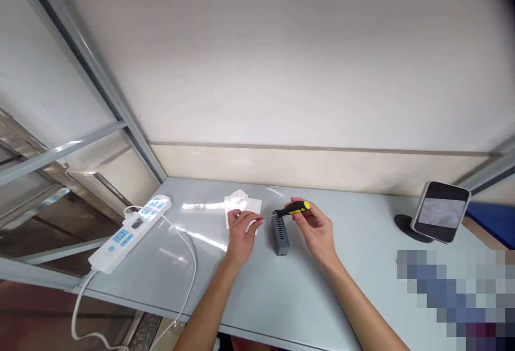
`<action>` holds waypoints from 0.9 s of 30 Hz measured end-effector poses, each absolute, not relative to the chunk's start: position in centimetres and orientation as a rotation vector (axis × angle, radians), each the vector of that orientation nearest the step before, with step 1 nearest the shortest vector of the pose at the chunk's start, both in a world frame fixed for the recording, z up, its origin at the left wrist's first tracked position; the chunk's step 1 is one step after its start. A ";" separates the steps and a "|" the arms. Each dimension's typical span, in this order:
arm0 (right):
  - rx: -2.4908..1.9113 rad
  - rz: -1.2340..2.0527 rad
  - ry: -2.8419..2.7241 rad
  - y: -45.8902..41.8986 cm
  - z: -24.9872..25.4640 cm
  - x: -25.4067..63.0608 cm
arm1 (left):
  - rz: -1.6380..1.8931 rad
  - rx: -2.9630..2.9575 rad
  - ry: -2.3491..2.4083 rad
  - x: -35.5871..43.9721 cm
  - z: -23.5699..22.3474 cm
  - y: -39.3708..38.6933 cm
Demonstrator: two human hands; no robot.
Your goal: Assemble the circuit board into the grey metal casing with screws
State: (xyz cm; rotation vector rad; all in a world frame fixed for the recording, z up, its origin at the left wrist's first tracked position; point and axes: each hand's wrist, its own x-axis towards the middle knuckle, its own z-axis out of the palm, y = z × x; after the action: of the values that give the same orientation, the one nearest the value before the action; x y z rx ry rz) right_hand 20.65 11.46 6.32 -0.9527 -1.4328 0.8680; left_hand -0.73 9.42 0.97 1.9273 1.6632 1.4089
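My right hand (316, 228) grips a screwdriver (290, 211) with a black and yellow handle, its thin shaft pointing left. My left hand (242, 229) is pinched around the tip of that shaft, over a white sheet of paper (245, 205) that carries small white parts. A dark grey rectangular box (279, 234) lies on the pale table (281, 286) between my two hands, just below the screwdriver.
A white power strip (131, 230) with blue sockets lies at the left, its white cable looping over the table's front edge. A phone on a round stand (440, 212) sits at the right. A wall runs behind the table; a metal frame stands at the left.
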 end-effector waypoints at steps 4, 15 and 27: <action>-0.985 0.831 -1.437 11.3 6.2 20.4 | 1.397 1.883 1.659 -0.4 1.2 9.0; -0.878 0.605 -1.114 13.0 8.6 22.6 | 1.134 1.943 1.310 0.7 1.6 7.4; -0.913 0.525 -1.141 15.4 10.7 17.4 | 0.903 1.933 1.190 1.3 1.9 8.2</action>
State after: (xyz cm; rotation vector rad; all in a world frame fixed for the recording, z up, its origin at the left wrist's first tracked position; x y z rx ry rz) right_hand 17.43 15.38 10.68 -0.9129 -1.1410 0.5254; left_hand 1.26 8.25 1.91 1.9333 1.1900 0.9035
